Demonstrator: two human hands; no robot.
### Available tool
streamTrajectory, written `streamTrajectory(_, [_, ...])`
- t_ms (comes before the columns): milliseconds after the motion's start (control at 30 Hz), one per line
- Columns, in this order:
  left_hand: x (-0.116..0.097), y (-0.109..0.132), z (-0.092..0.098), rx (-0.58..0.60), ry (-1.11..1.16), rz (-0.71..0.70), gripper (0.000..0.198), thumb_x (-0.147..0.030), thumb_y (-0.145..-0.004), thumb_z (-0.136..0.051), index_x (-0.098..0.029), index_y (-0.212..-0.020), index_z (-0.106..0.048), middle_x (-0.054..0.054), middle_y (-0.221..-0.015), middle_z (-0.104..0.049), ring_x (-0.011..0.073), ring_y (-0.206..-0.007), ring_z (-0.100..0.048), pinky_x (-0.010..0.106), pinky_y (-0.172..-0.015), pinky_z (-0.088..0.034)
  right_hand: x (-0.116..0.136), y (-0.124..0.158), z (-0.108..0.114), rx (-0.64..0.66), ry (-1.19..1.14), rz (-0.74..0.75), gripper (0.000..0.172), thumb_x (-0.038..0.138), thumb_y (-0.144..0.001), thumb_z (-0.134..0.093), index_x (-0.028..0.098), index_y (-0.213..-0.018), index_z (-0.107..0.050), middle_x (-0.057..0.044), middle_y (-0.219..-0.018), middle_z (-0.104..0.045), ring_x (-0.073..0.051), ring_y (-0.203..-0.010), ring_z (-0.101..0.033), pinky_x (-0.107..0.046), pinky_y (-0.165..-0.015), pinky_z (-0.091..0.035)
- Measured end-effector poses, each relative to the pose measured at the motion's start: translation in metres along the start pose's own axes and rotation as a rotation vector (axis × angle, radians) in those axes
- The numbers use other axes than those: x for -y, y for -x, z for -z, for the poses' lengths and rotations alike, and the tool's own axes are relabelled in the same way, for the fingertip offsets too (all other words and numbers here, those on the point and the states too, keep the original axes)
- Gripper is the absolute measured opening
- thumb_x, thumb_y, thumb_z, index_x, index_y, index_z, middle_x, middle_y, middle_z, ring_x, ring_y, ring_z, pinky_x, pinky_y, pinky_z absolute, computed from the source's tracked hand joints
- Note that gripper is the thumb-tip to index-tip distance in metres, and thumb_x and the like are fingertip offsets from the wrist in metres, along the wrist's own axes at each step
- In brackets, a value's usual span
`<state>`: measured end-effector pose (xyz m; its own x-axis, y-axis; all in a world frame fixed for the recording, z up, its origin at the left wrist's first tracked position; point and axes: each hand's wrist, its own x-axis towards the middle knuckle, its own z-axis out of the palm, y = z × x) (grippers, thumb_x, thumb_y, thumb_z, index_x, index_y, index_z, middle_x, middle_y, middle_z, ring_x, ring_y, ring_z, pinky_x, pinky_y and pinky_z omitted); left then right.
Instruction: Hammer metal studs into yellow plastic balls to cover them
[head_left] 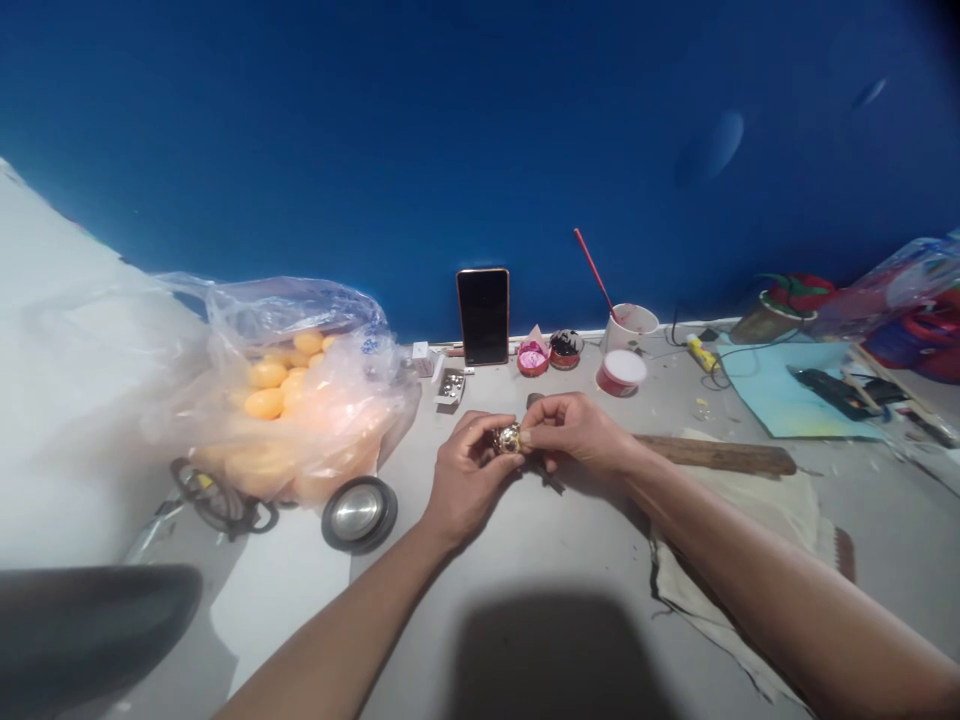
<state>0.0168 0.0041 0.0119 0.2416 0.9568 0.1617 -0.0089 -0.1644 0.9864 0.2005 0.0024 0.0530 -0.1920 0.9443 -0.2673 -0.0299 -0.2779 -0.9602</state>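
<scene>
Over the middle of the table, my left hand (469, 475) holds a small, shiny gold-coloured round piece (508, 438) between its thumb and fingers. The thumb and forefinger of my right hand (574, 430) are pinched together at the right edge of this piece. Anything between those right fingertips is hidden or too small to name. A thin dark tool (551, 481) lies on the table under my right hand, mostly covered by it. Just beyond my hands is a small open box (450, 388) with shiny bits inside.
A clear plastic bag (330, 400) of yellow-orange rounded things is at left, beside a round metal-topped dark object (358, 512). A phone (483, 318) leans on the blue wall. Tubs (621, 373) and a cup (630, 326) stand right of it. A wooden stick (720, 455) rests on cloth.
</scene>
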Motion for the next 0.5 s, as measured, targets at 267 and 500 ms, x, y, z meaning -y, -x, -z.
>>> streamTrajectory(267, [-0.0013,-0.0005,-0.0003,-0.006,0.015,0.017,0.032,-0.018,-0.07,-0.084,-0.021,-0.101,-0.078,0.004,-0.102,-0.065,0.0162,-0.086,-0.065,0.028,-0.076,-0.056,-0.0058,-0.0022,0.0025,-0.008,0.012,0.004,0.011,0.021,-0.062,-0.077,0.015,-0.067,-0.068,-0.001,-0.058,-0.068,-0.01,-0.044,-0.057,-0.019,-0.041,-0.044])
streamTrajectory(500, [-0.0034,-0.002,-0.0025,0.065,0.265,0.209,0.041,-0.02,-0.067,-0.085,-0.019,-0.106,-0.07,0.003,-0.091,-0.073,0.0166,-0.08,-0.068,0.03,-0.075,-0.057,-0.005,-0.0012,0.0041,0.029,-0.032,0.027,0.017,0.027,-0.066,-0.079,0.016,-0.071,-0.066,0.0,-0.063,-0.069,-0.009,-0.043,-0.057,-0.018,-0.041,-0.044])
